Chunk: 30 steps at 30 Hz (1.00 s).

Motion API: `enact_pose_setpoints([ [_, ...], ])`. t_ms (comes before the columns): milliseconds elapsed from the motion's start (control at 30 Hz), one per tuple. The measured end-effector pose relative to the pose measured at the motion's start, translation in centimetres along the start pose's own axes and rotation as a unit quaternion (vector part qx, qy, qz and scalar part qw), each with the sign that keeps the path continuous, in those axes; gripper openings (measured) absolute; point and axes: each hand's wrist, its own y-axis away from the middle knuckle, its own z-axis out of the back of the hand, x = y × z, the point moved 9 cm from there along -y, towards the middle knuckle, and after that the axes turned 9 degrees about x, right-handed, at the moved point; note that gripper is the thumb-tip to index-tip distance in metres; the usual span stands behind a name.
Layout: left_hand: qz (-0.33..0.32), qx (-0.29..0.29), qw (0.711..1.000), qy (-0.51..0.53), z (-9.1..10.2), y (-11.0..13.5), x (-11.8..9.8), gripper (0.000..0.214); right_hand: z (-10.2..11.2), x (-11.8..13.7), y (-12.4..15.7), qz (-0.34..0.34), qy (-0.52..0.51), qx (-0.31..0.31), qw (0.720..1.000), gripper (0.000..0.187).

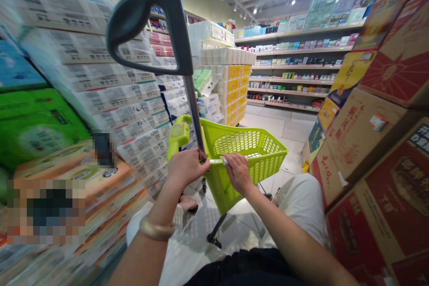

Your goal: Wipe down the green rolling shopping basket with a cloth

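A lime-green shopping basket trolley [268, 164] stands in front of me, with a metal pole [191, 107] rising to a grey loop handle [183, 31]. My left hand [188, 166] is closed at the base of the pole, its thumb stretched along the basket's near rim. A short, thin white strip [216, 161] spans the space between my two hands. My right hand [238, 170] has its fingers curled on the strip's right end, beside the rim. What lies under the left fingers is hidden. Inside the basket, the visible part shows only green mesh.
Stacked white packs [130, 94] rise on the left, above orange packs [124, 174]. Cardboard cartons [355, 138] line the right side. Yellow-sided packs [234, 94] and product shelves [295, 65] stand farther back. Another person's foot [188, 203] is left of the trolley.
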Motion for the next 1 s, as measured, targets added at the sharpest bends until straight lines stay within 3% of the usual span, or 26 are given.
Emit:
enact_pose_setpoints([
  [100,-0.005,0.0,1.0,-0.002,0.1,0.1,-0.2,0.037,0.4,-1.9,0.8,-0.045,0.035,0.01,0.998,0.045],
  [167,-0.004,-0.002,1.0,-0.004,0.2,0.1,-0.2,0.037,0.2,-1.8,0.7,-0.057,0.037,0.026,0.997,0.05],
  [300,0.001,-0.006,1.0,-0.008,0.0,0.0,-0.2,0.037,-0.9,1.4,-1.0,-0.034,-0.001,0.064,0.997,0.061],
  [400,-0.002,-0.009,1.0,-0.009,-0.2,-0.1,-0.1,0.038,-1.3,3.8,-2.2,-0.007,-0.023,0.077,0.997,0.059],
  [467,-0.004,-0.008,1.0,-0.009,-0.2,-0.1,0.0,0.038,-1.2,4.1,-2.5,0.003,-0.024,0.089,0.996,0.055],
  [600,-0.007,-0.007,1.0,-0.008,-0.1,0.1,0.0,0.038,-0.9,1.3,-1.7,-0.006,-0.014,0.108,0.994,0.049],
  [700,-0.002,-0.003,1.0,-0.007,0.1,0.1,0.0,0.037,0.0,-1.8,-1.0,-0.078,-0.013,0.071,0.994,0.041],
  [767,-0.003,-0.001,1.0,-0.007,0.1,0.1,-0.1,0.037,0.5,-2.5,-1.0,-0.12,-0.022,0.035,0.992,0.038],
  [833,-0.003,-0.002,1.0,-0.003,0.1,0.1,-0.2,0.037,0.3,-1.2,-1.5,-0.111,-0.04,0.026,0.993,0.04],
  [1000,0.002,-0.004,1.0,0.0,0.0,0.1,0.0,0.039,-1.1,3.5,-3.1,-0.015,-0.054,0.078,0.995,0.041],
])
